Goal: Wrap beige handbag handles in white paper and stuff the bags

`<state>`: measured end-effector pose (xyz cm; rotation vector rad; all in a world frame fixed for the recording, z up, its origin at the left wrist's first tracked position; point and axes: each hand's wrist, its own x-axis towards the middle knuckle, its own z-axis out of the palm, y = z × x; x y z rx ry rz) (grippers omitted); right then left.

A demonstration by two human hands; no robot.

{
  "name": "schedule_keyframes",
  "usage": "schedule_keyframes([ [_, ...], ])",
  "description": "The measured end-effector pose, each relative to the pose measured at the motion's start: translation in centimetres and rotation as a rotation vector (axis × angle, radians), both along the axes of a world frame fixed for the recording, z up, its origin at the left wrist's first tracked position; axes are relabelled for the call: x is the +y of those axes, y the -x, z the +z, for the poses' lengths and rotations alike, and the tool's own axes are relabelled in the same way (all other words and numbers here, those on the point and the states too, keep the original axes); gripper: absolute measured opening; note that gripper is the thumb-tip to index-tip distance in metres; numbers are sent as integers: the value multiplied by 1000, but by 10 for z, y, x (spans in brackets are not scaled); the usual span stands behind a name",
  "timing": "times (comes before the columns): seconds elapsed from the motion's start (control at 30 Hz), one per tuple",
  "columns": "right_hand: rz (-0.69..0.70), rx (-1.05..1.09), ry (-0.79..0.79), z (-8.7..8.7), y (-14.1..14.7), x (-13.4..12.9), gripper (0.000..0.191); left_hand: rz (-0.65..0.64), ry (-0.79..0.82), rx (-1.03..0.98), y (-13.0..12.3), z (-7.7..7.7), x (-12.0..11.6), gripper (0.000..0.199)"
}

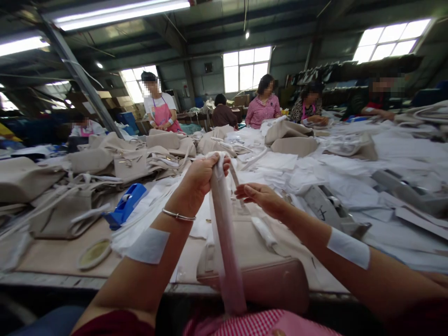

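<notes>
My left hand (206, 175) is closed around the upper end of a bag strap (224, 233) covered in thin white wrapping. The strap hangs down from it toward my lap. To its right, my right hand (261, 197) has its fingers stretched out beside a narrow beige strap (234, 177); whether the fingertips touch it I cannot tell. Below both hands a beige handbag (276, 280) lies at the table's front edge, partly hidden by the wrapped strap. A white wrapped piece (264, 233) rests on the bag.
A blue tape dispenser (126, 205) and a round tape roll (94, 254) are on the left; a grey tape dispenser (331, 210) is on the right. Beige bags (70, 212) crowd the left, white sheets (402, 158) the right. Several people work across the table.
</notes>
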<state>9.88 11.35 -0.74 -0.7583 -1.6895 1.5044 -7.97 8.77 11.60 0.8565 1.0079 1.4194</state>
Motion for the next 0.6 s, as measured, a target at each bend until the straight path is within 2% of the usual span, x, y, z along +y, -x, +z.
schedule_keyframes([
  [0.07,217,249,207,24,11,-19,50,-78,0,87,-12,-11,10,26],
  [0.13,270,388,343,36,20,-31,48,-145,13,241,-20,-19,17,30],
  [0.2,185,404,415,37,22,-32,41,-168,38,372,-20,-24,22,29],
  [0.3,48,322,435,30,11,-21,32,-141,58,427,-9,-27,27,24],
  [0.43,151,268,464,25,-1,-16,29,-123,45,436,1,-28,29,20],
  [0.5,170,292,461,31,0,-19,26,-134,39,439,0,-29,29,17],
  [0.53,133,326,440,36,0,-18,24,-147,43,446,1,-29,29,15],
  [0.6,-25,414,365,49,-5,-12,18,-194,51,494,5,-27,31,9],
])
